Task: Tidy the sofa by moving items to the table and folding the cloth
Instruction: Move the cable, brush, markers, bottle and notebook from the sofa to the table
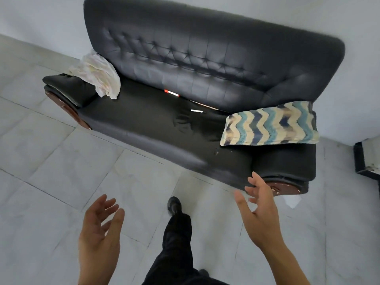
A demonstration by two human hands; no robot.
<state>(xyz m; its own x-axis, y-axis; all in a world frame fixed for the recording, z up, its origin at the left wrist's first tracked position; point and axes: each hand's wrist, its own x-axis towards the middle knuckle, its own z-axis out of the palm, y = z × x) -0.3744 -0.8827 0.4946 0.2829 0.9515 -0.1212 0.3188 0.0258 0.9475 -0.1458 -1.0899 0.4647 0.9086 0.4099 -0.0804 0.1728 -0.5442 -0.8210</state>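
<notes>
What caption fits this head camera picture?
Open left hand and right hand before black sofa with crumpled cloth and zigzag cushion.

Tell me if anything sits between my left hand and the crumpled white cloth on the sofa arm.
Nothing visible does. The left hand is open above the floor tiles, and the white cloth drapes over the armrest of the sofa ahead of it. Only floor lies between them.

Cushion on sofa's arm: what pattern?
Wavy zigzag stripes, blue, teal and cream, on the cushion; head view.
</notes>
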